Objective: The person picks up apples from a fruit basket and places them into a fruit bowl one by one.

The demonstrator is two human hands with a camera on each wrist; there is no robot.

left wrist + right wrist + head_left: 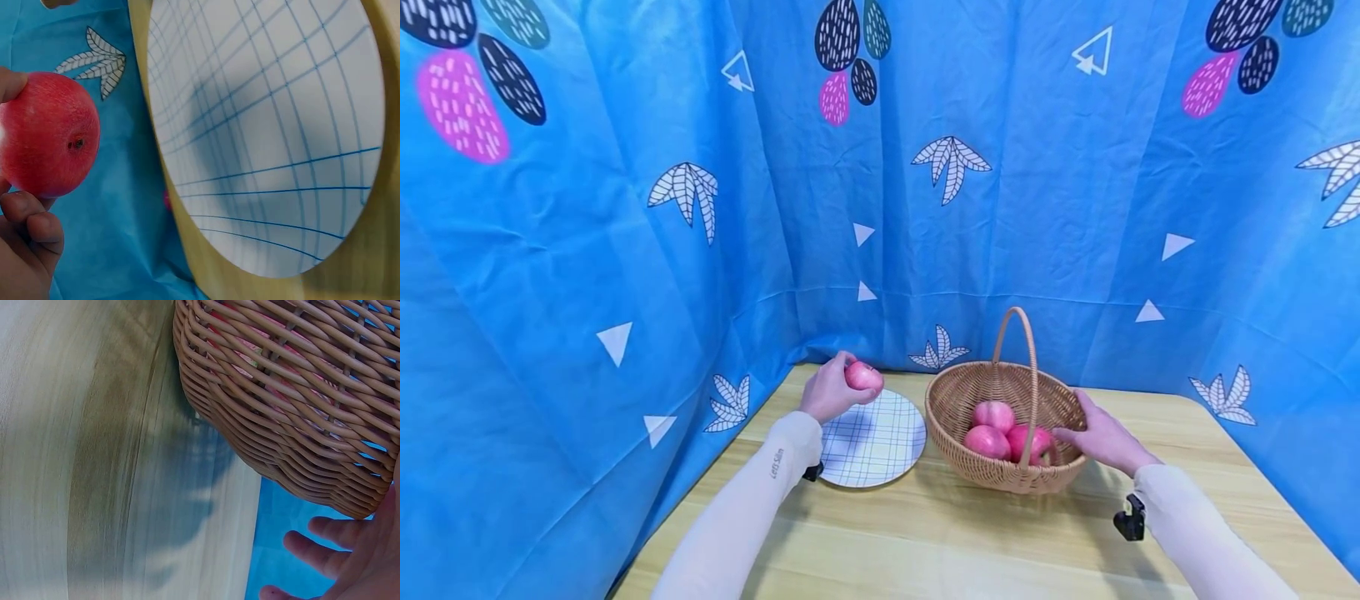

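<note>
Backdrop: blue patterned curtain [1045, 217] behind the wooden table [1000, 558].
Wicker basket [977, 472]: contains three visible apples [987, 442]; raised walls presumably prevent rolling.
Plate [880, 454]: flat on the table, left of the wicker basket.
Left hand [827, 393]: curled around one held apple [865, 380], raised near the plate's far edge; side grip probably limits slipping.
Right hand [1107, 435]: thumb over the basket's rim, other fingers outside, some spread; probably steadies it.

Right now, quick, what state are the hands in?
Left hand: closed, holding a round red apple.
Right hand: open, touching the brown woven wicker basket.
</note>
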